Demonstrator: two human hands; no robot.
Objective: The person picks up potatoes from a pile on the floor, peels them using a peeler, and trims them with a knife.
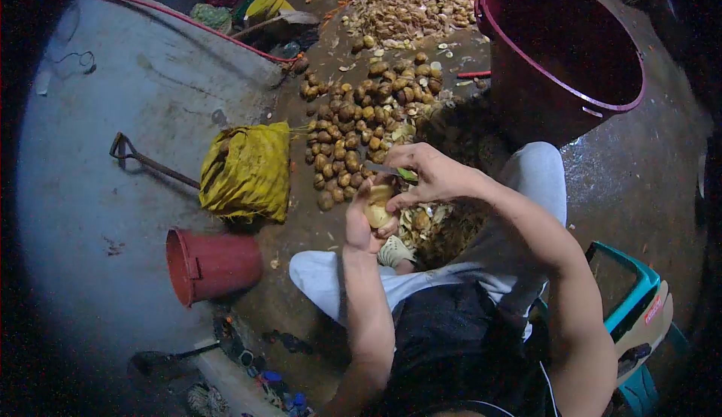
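Observation:
My left hand (pixel 361 225) is closed around a pale, peeled-looking potato (pixel 379 214). Above it my right hand (pixel 432 172) grips a small knife (pixel 383 168) with a green handle, its blade pointing left over the potato. The right thumb reaches down to the potato's side; whether the blade touches the potato cannot be made out. Just beyond both hands, many unpeeled brown potatoes (pixel 346 131) are spread on the wet floor. Potato peelings (pixel 421 225) lie beneath my hands, between my legs.
A large maroon tub (pixel 519 86) stands at the upper right. Behind the potatoes is a heap of peelings (pixel 406 3). To the left are a yellow sack (pixel 248 172), a long-handled tool (pixel 154 165) and a red bucket (pixel 226 266). A teal plastic chair (pixel 632 266) is at the right.

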